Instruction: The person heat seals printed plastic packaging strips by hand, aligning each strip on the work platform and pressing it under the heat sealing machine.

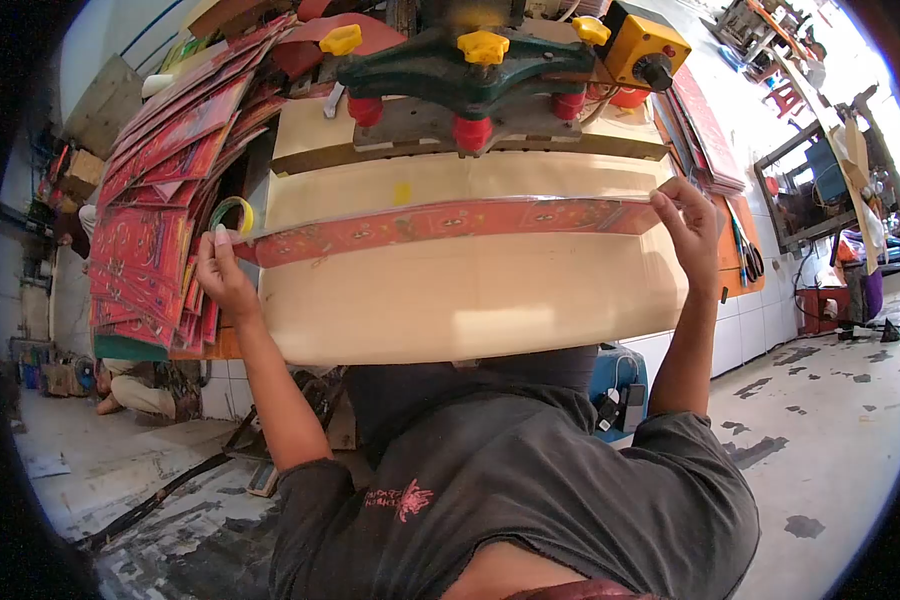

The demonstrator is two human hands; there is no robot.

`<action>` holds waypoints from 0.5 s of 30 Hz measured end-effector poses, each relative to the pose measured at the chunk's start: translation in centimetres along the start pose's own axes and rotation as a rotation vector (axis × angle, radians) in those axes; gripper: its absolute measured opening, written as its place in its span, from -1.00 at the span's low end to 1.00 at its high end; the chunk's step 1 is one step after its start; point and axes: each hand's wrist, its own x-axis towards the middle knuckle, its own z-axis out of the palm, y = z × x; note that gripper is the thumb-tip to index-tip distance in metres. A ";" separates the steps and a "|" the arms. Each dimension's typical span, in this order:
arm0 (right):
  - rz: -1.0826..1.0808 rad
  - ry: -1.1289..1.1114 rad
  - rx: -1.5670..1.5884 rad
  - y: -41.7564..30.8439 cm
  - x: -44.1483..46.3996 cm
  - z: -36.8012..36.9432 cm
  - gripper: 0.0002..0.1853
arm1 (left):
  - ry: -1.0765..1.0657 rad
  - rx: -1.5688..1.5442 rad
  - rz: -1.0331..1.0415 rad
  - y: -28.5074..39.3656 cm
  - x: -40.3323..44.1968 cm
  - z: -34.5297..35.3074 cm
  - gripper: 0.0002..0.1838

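A long red printed strip [420, 225] with a glossy, clear-looking upper edge stretches between my hands above a pale tan board [470, 300]. My left hand [224, 272] pinches its left end between thumb and fingers. At the other end, my right hand [688, 225] grips the upper corner with thumb and fingertips. Beyond the strip stands a dark green press head [465, 75] with yellow knobs and red collars, over a wooden bar. A yellow-green tape roll [232, 216] rests right beside my left hand.
Piled red printed sheets [145, 240] lean at the left. At the right lie more red sheets [710, 130] and black-handled scissors [750, 255]. A yellow control box [645, 48] with a black dial sits by the press. Another person's leg [140, 390] shows at lower left.
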 end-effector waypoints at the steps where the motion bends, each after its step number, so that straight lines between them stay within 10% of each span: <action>1: 0.000 -0.001 0.000 -1.3 0.0 -0.1 -0.80 | -0.012 0.004 -0.016 0.1 -0.1 -0.1 -0.69; 7: -0.297 -0.194 -0.620 -7.4 1.4 1.0 -0.84 | 0.001 -0.107 -0.134 0.5 0.0 0.3 -0.72; 15: -0.368 -0.369 -0.345 -10.8 3.9 9.1 -0.85 | 0.010 -0.033 -0.034 -0.1 -0.1 0.5 -0.67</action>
